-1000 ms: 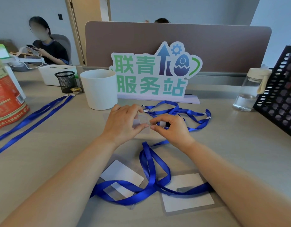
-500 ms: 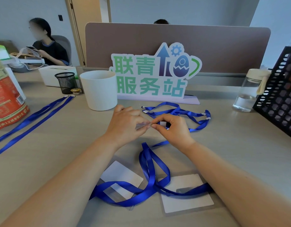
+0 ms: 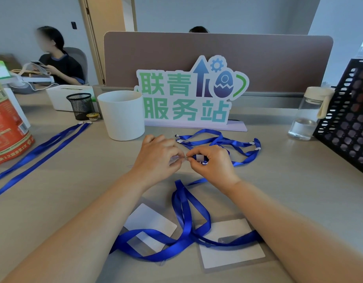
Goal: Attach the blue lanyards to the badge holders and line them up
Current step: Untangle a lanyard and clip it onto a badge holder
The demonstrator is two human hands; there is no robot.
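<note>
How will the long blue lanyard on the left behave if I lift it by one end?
Probably floppy: the lanyard lies as flat, thin ribbon, so it would likely dangle and drag along the desk. It looks light for its length.

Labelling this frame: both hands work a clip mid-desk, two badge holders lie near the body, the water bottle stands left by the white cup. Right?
No. In the head view the bottle stands on the right, beside the black crate, not by the cup. The rest holds.

You have bright, even light; only soft shadows lie on the desk (image 3: 299,180). Lines bow toward the edges, and the far person (image 3: 60,66) looks blurred.
</note>
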